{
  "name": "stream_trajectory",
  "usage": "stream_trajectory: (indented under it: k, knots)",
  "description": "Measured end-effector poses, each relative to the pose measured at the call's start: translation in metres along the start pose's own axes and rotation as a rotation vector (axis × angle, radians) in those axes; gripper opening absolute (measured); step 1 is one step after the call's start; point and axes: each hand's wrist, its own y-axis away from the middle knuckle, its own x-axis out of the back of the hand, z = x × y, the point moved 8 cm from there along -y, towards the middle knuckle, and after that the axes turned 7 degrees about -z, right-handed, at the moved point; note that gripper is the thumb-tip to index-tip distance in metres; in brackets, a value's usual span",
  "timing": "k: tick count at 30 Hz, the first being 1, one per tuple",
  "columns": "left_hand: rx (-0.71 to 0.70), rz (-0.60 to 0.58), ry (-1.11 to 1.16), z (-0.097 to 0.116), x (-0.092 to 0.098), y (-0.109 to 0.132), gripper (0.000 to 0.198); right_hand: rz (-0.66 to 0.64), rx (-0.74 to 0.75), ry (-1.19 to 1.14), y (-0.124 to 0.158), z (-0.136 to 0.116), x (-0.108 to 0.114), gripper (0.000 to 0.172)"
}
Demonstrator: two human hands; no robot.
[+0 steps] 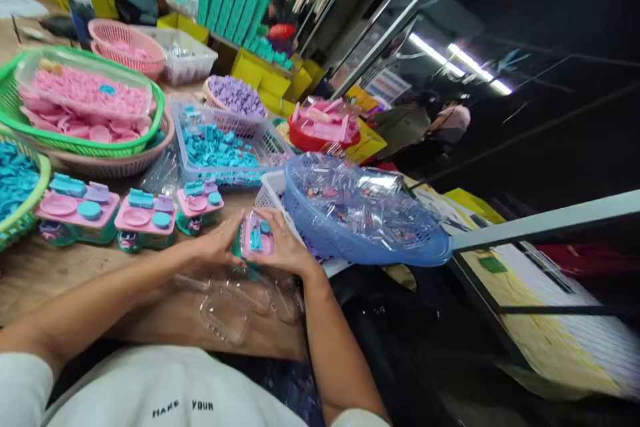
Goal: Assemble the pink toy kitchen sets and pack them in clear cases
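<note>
Between my two hands sits a small pink and teal plastic toy set (262,244) with blue parts on its top. My left hand (220,238) grips its left side, and my right hand (286,245) wraps the right side. Just left of them, several similar toy sets stand in a row: one toy set (198,205) close by, another toy set (145,219) and a larger-looking toy set (77,208) farther left. Each has a pink top with blue and purple pieces. Clear plastic shells (225,313) lie on the wooden table (165,320) below my hands.
A blue basket (425,250) of clear packages stands to the right, over a white basket (273,193). Behind are a clear bin (220,177) of blue parts, a green basket (100,145) of pink parts and a purple-piece basket (237,95). Other people work in the background.
</note>
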Motion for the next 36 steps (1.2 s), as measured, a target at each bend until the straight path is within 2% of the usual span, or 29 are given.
stream_trajectory:
  k: [3,8,10,13,17,20,24,31,36]
  knots:
    - [0.05,-0.083,0.08,-0.007,-0.008,-0.002,0.131,0.086,-0.036,-0.028,0.008,0.003,0.01,0.102]
    - [0.236,0.046,0.203,-0.011,-0.026,0.013,0.13,0.133,-0.068,-0.092,0.024,-0.002,0.018,0.101]
    - [0.2,0.089,0.198,-0.003,-0.029,0.015,0.131,0.109,-0.059,-0.03,0.025,-0.009,0.019,0.103]
    - [0.089,0.078,0.156,0.008,-0.026,0.006,0.134,0.056,-0.058,0.086,0.021,-0.016,0.017,0.104]
    - [0.057,0.006,0.138,0.003,-0.019,-0.008,0.137,-0.007,-0.086,0.177,0.015,-0.019,0.014,0.099]
    - [0.041,-0.049,0.146,0.0,-0.021,-0.01,0.13,-0.029,-0.081,0.205,0.012,-0.02,0.013,0.098]
    - [0.07,-0.071,0.134,-0.002,-0.024,-0.009,0.12,-0.048,-0.056,0.21,0.01,-0.019,0.012,0.099]
    - [0.173,-0.096,0.095,-0.005,-0.022,-0.014,0.129,-0.117,0.003,0.251,0.009,-0.019,0.012,0.099]
    - [0.132,-0.113,0.157,-0.007,-0.027,-0.017,0.136,-0.16,0.021,0.292,0.007,-0.024,0.011,0.091]
